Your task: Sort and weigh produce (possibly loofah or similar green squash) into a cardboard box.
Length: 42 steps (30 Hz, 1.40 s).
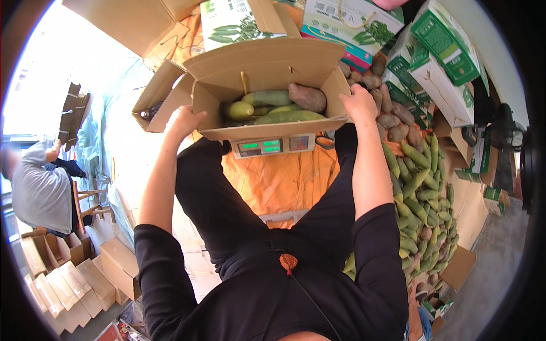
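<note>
An open cardboard box (273,131) stands in front of me, on or just above a digital scale (274,145) with a lit green display. Inside lie several green cucumber-like vegetables (267,98) and a reddish-brown sweet potato (307,98). My left hand (183,121) grips the box's left end, fingers partly hidden behind the cardboard. At the right end my right hand (360,104) is closed on the box's edge. Whether the box rests fully on the scale I cannot tell.
A heap of green vegetables (424,199) and loose sweet potatoes (392,121) lie to my right. Printed cartons (446,48) are stacked beyond. Folded boxes (68,290) stand at lower left, where another person (42,184) sits. Orange sheeting (273,184) covers the floor between my legs.
</note>
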### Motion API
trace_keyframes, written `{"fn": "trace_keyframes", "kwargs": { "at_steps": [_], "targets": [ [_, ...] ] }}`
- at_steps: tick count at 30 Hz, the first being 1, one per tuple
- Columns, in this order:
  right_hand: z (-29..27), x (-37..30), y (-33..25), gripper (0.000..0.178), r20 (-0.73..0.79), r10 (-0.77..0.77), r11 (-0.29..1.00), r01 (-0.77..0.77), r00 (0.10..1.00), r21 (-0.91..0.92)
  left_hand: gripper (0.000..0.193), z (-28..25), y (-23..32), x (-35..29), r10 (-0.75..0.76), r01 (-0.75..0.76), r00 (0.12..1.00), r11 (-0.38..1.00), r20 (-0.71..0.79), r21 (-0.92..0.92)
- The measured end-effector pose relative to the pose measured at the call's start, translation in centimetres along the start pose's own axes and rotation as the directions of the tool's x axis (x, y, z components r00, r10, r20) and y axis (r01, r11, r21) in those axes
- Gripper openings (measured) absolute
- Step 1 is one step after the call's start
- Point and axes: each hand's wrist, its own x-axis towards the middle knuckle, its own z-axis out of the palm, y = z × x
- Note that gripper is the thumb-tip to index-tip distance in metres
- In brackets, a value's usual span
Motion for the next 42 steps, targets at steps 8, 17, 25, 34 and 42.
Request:
{"fn": "trace_keyframes", "kwargs": {
  "at_steps": [8,17,25,34,42],
  "targets": [
    [-0.1,0.6,-0.7,0.036,0.018,-0.012,0.985,0.015,1.000,-0.169,0.044,0.9,-0.7,1.6,0.025,-0.021,0.998,0.997,-0.051,0.072],
    [-0.6,0.9,-0.8,0.034,0.034,-0.112,0.994,0.112,0.993,0.015,0.035,-2.1,-0.3,2.9,0.073,-0.068,0.995,0.994,-0.070,0.082],
    [-3.2,1.6,-3.3,0.033,-0.026,-0.271,0.944,0.271,0.962,0.186,0.028,-9.1,-1.3,1.2,0.106,-0.122,0.984,0.987,-0.143,-0.108],
    [-5.2,-5.0,-17.1,0.034,-0.076,-0.536,0.832,0.541,0.841,0.119,0.033,-13.4,-13.3,-9.9,-0.018,-0.122,0.893,0.952,-0.449,-0.282],
    [4.9,-14.2,-27.8,0.024,0.082,-0.790,0.612,0.773,0.608,0.164,0.027,-9.3,-29.2,-24.0,-0.159,0.028,0.780,0.975,-0.605,-0.220]
  ]
}}
